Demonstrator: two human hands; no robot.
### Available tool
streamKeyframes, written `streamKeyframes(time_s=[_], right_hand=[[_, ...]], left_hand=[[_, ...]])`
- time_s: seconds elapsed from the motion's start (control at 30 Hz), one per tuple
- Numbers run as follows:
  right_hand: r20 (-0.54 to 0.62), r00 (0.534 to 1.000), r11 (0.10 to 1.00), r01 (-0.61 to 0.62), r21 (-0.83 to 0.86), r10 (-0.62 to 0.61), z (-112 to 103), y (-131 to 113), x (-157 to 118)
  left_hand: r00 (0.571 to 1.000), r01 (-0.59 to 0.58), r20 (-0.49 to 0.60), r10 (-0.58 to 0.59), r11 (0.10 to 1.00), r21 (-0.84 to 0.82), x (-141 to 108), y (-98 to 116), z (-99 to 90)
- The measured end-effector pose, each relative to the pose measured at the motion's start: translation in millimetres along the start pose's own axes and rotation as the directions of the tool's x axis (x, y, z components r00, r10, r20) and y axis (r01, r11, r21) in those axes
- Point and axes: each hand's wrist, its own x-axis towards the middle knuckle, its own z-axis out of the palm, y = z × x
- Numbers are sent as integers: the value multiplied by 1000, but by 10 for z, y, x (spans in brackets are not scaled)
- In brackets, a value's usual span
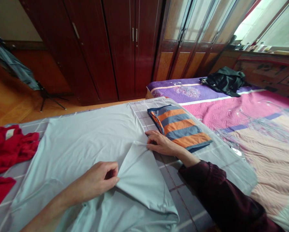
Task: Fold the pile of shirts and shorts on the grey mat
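Observation:
A pale grey-blue cloth garment [79,151] lies spread on a grey checked bedsheet [175,193], with one part turned over into a pointed flap [142,177]. My left hand [98,178] is shut on a pinched fold of the cloth at the flap's left edge. My right hand [161,144] holds the flap's upper tip between its fingers. A folded orange-and-blue striped garment [179,127] lies just beyond my right hand, apart from it.
A crumpled red garment [9,154] lies at the left. Beyond the checked sheet are a pink-and-purple quilt [243,112] and a dark crumpled garment [224,80]. Dark wooden wardrobes [110,48] stand behind, with a wooden floor [14,103] at left.

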Motion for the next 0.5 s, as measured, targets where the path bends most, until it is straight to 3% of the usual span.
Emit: streamKeyframes(time_s=[0.2,0.27,0.33,0.43,0.5], right_hand=[[-97,995,998,-35,-46,31,54,11,7],[-112,993,998,-41,-50,35,70,19,14],[-120,992,998,-39,-52,32,83,19,15],[-139,990,997,-41,-64,32,98,6,5],[-150,988,996,-43,-75,32,102,-10,-3]], left_hand=[[992,21,-126,15,959,283,31,-69,16],[976,-25,-193,105,925,379,14,-28,58],[931,-164,-227,287,881,443,-19,40,127],[843,-395,-134,521,769,503,-52,125,265],[841,-451,-24,541,723,524,-49,141,339]])
